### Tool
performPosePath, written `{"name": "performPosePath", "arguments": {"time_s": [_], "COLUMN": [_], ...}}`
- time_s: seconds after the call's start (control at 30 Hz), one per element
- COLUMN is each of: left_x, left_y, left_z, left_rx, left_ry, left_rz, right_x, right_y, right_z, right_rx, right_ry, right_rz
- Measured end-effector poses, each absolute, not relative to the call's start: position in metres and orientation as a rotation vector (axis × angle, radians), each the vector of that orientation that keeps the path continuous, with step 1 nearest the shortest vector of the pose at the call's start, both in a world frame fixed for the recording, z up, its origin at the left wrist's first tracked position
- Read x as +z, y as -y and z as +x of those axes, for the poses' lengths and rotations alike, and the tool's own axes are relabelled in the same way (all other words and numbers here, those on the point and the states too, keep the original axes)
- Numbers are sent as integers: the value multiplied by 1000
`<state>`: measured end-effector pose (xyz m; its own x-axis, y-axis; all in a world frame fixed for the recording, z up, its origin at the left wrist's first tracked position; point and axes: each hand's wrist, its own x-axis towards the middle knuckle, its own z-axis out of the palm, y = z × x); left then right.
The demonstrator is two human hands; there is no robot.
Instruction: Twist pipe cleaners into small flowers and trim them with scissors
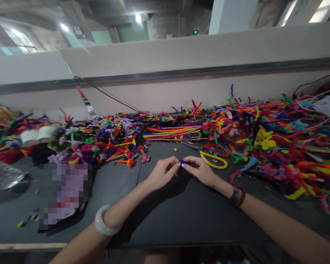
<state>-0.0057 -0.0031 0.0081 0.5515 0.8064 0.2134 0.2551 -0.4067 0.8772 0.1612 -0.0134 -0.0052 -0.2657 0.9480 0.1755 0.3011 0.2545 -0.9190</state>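
Note:
A small dark purple piece of pipe cleaner (182, 164) is pinched between my two hands over the dark table. My left hand (165, 171) grips its left side with thumb and forefinger. On the other side, the thumb and fingers of my right hand (199, 171) close on the same piece. Its exact shape is mostly hidden by the fingertips. Just beyond my right hand lies a pair of scissors with red and yellow handles (218, 164), its blades pointing to the back left. A tiny yellow scrap (175, 149) rests beyond the fingertips.
Heaps of colourful pipe cleaners (299, 146) run along the back and right of the table (165, 223). At left are white rolls (38, 135), a clear plastic bag (5, 176) and a blurred-out purple item (68, 194). A low partition (165, 58) stands behind.

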Motion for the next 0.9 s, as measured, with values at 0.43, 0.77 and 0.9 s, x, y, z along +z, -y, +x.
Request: {"name": "performPosePath", "arguments": {"time_s": [0.43,0.77,0.9], "left_x": [1,3,4], "left_y": [-2,-2,-2], "left_z": [-5,-5,-5], "left_rx": [642,795,814], "left_ry": [-733,-866,-788], "left_rz": [1295,1717,1589], "right_x": [-2,0,0], "right_y": [16,11,9], "right_z": [158,162,163], "right_rx": [1045,1164,1198], "right_ry": [1717,1554,1512], "right_rz": [-1155,-1163,-1179]}}
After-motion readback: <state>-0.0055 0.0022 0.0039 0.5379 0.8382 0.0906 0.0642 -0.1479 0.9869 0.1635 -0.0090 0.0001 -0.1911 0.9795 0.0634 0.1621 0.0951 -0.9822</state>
